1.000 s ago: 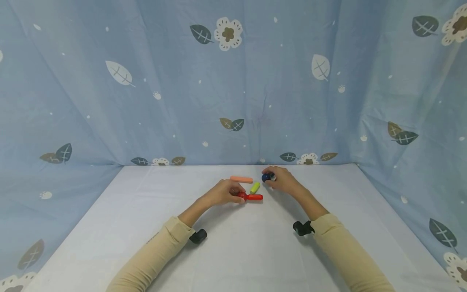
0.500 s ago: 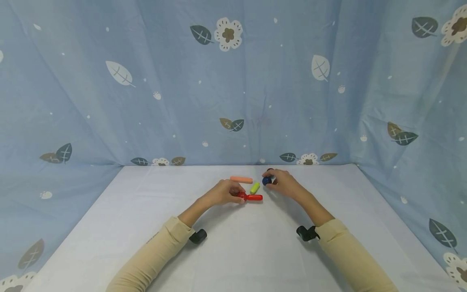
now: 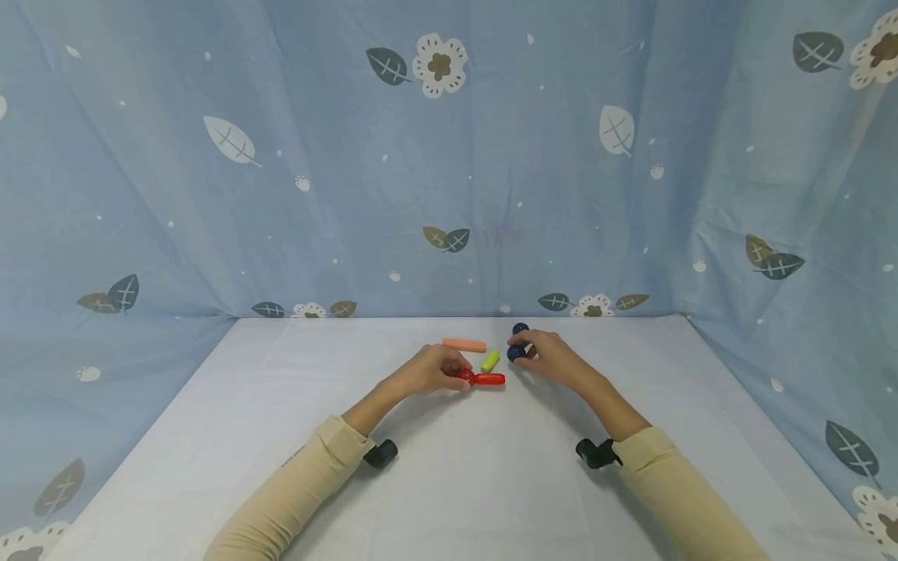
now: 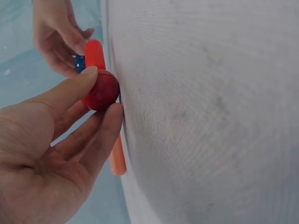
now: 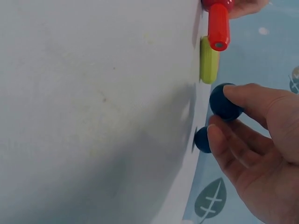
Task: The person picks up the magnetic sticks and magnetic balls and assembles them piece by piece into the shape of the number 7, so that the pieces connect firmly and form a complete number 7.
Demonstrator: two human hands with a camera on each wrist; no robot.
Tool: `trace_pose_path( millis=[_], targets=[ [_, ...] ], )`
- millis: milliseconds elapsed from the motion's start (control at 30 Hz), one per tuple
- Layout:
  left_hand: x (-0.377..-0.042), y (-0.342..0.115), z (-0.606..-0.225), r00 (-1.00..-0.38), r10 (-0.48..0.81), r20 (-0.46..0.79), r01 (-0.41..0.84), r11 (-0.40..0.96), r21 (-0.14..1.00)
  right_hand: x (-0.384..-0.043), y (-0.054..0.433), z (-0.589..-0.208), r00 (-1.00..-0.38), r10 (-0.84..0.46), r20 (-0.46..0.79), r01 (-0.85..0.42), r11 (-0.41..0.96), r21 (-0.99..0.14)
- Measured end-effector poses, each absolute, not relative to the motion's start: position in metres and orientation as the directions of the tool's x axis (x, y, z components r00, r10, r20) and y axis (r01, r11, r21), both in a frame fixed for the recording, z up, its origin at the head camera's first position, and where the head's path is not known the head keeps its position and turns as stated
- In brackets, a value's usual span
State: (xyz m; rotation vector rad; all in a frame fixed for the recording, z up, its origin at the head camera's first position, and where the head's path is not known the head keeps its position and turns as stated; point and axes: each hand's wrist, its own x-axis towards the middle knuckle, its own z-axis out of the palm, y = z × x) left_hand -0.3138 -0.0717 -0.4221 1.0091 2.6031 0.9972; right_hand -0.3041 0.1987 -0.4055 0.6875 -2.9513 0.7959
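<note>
My left hand (image 3: 429, 371) pinches a red ball (image 4: 105, 91) between thumb and fingertips. A short red stick (image 3: 491, 379) extends to the right from that ball; its free end has a small grey metal-looking centre in the right wrist view. My right hand (image 3: 554, 357) holds a dark blue ball (image 5: 224, 102) between thumb and fingers. A second blue ball (image 3: 520, 328) lies just beyond, close to the right fingertips; whether they touch it I cannot tell. Between the hands lies a yellow-green stick (image 3: 490, 361). An orange stick (image 3: 464, 345) lies behind the left hand.
The white-covered table (image 3: 477, 483) stretches in front and to both sides. A blue curtain (image 3: 449, 156) with leaf and flower prints rises along its back edge. Black wrist cameras (image 3: 381, 453) stick out inward beside both cuffs.
My right hand has drawn slightly nearer to me, bringing the blue ball along. The second blue ball has come into sight behind it. My left hand and the red pieces stay put.
</note>
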Motion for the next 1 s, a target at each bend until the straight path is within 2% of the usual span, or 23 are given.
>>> trace_pose_path(
  millis=[1000],
  targets=[
    [-0.312, -0.071, -0.421, -0.755, 0.652, 0.064, 0.511, 0.525, 0.681, -0.298, 0.21, -0.416, -0.891, -0.434, 0.132, -0.436, 0.744, -0.506]
  ],
)
